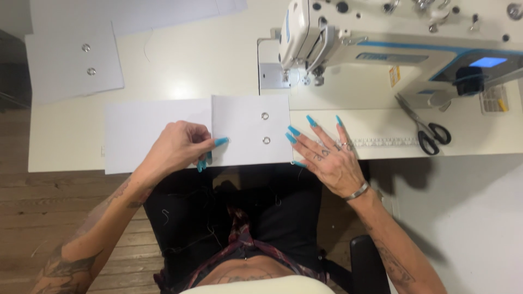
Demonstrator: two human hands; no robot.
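Your left hand [177, 147] pinches the front edge of the white piece [250, 130], which lies flat before the sewing machine [381, 38]. Your right hand [327, 152] rests open beside it. Two eyelets [266, 128] are already set; nothing sits under the needle yet.

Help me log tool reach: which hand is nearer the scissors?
Right. The right hand lies flat on the table edge, just left of the scissors. The left hand pinches the white fabric piece much farther left.
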